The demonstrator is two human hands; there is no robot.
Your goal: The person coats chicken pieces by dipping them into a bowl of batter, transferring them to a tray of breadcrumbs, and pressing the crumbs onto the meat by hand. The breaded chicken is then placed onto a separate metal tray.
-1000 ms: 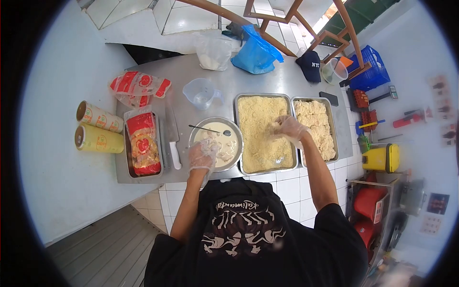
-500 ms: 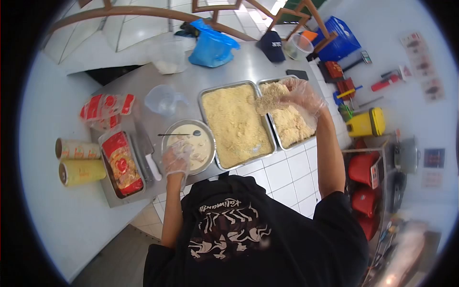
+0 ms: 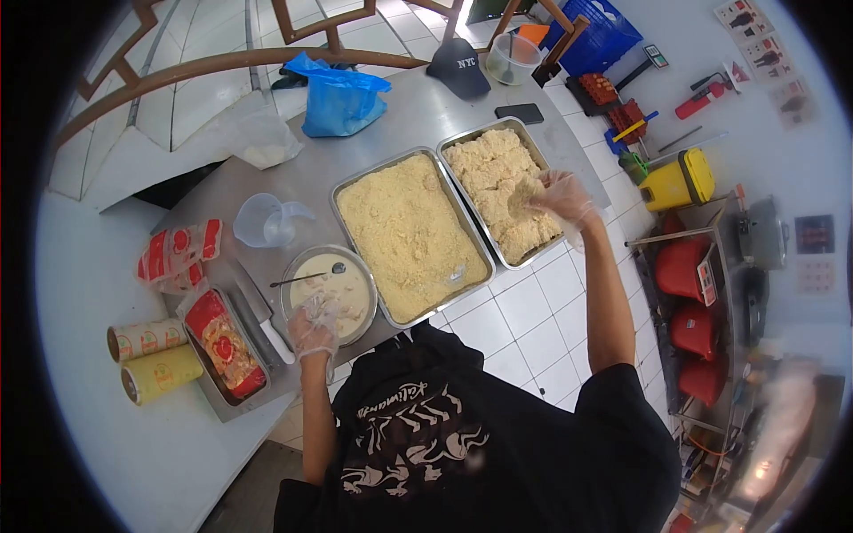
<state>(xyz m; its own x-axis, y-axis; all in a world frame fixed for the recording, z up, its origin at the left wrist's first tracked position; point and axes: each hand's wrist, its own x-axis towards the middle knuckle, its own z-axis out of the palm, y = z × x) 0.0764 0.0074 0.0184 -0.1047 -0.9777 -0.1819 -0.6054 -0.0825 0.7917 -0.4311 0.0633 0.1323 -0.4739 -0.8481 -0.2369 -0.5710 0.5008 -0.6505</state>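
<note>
Apparently setting a crumb-coated piece (image 3: pixel 522 199) among breaded pieces (image 3: pixel 487 178) in the right-hand steel tray (image 3: pixel 481 131).
Pinching it in the gloved right hand (image 3: pixel 558 197), just above or touching the others, well apart from the gloved left hand (image 3: pixel 314 330), held at the batter bowl (image 3: pixel 377 298); cannot tell whether gripping. Probably best to loosen gently next.

One head-worn camera looks down over the metal table (image 3: pixel 409 111).
</note>
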